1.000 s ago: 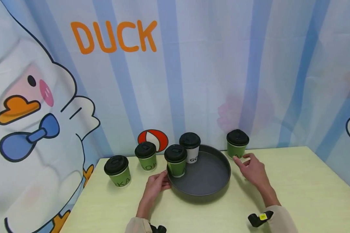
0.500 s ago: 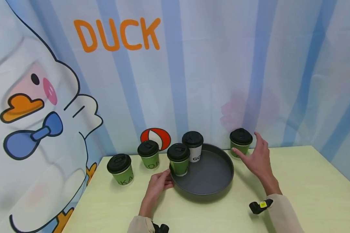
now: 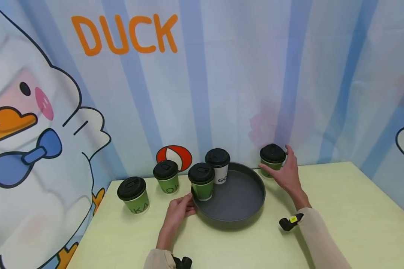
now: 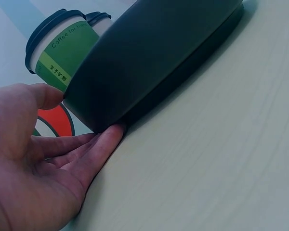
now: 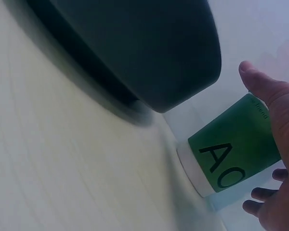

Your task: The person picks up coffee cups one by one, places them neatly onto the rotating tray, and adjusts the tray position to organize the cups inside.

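My left hand (image 3: pixel 177 213) pinches the near-left side of a dark grey round baking pan (image 3: pixel 237 203); in the left wrist view its thumb lies at the rim and its fingers (image 4: pixel 94 151) reach under the base. A green lidded coffee cup (image 3: pixel 202 188) and a white one (image 3: pixel 221 175) stand in the pan. Behind and right of the pan, my right hand (image 3: pixel 287 175) is spread around another green coffee cup (image 3: pixel 272 158), thumb in front and fingers on the right. In the right wrist view that cup (image 5: pixel 236 144) stands upright on the table, and the thumb is extended.
Two more green cups with black lids, a front one (image 3: pixel 137 200) and a rear one (image 3: pixel 167 179), stand left of the pan on the pale table (image 3: pixel 118 243). A printed curtain (image 3: pixel 229 82) rises directly behind the table's back edge.
The right hand has spread its fingers and moved up around the right-hand cup. My left hand keeps its hold on the pan. The head view has shifted slightly.
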`<state>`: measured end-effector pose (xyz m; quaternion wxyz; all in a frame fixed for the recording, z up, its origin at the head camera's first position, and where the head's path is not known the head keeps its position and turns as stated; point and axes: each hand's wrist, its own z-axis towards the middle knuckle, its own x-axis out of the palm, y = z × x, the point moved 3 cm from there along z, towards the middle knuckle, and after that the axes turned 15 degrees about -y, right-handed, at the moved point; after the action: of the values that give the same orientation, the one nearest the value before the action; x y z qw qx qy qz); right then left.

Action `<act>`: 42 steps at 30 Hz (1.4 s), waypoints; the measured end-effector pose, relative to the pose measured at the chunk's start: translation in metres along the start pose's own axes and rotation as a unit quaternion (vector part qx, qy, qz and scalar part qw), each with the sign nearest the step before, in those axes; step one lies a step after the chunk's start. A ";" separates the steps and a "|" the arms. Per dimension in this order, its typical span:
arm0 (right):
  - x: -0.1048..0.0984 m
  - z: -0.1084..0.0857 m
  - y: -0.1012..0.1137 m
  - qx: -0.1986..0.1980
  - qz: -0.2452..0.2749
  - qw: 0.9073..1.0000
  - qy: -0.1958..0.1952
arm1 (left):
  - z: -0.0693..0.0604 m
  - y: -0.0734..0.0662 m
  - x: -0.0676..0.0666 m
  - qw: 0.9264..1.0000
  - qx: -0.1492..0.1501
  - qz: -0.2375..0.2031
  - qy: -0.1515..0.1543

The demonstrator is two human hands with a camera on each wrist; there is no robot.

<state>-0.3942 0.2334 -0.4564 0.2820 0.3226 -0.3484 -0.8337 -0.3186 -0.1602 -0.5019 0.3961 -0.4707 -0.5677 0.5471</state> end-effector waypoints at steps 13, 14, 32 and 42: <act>0.014 -0.004 -0.017 0.022 0.023 0.999 -0.034 | 0.001 0.001 -0.001 1.000 0.005 -0.003 0.008; 0.013 -0.005 -0.017 0.021 0.025 0.999 -0.037 | 0.002 0.001 -0.001 1.000 0.003 -0.004 0.008; -0.005 -0.018 -0.008 -0.002 0.053 0.998 -0.039 | 0.001 0.002 0.000 1.000 -0.010 -0.005 -0.005; -0.020 -0.018 0.024 -0.013 0.076 0.996 -0.036 | -0.001 -0.001 0.001 1.000 -0.007 -0.004 -0.009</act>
<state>-0.3629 0.2257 -0.4414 0.3355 0.2612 -0.3709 -0.8256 -0.3179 -0.1591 -0.5007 0.3898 -0.4661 -0.5767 0.5461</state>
